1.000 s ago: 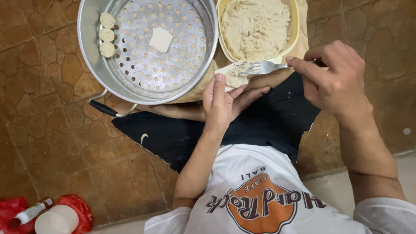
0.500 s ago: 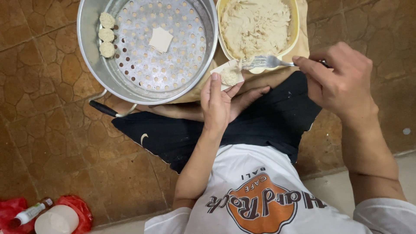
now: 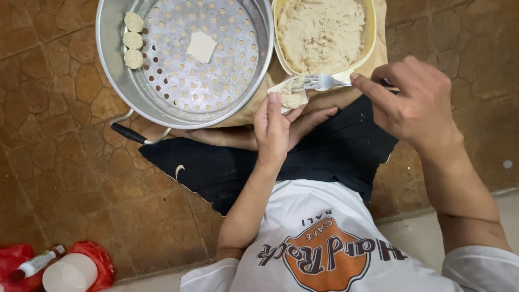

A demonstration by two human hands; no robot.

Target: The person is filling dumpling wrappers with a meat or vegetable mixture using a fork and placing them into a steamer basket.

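The left hand cradles a dumpling wrapper on its fingertips, a dab of filling on it. The right hand pinches a metal fork, tines touching that filling. Just beyond the grip sits a yellow bowl of filling; beside it, a perforated steamer pot holds three finished dumplings.

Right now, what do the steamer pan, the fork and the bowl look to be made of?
Steamer pan: bare metal, likely aluminium or steel, dull silvery sheen, perforated tray inside. Fork: shiny metal, bright glints on the tines. Bowl: pale yellow, smooth and matte, probably plastic, though enamel cannot be ruled out.
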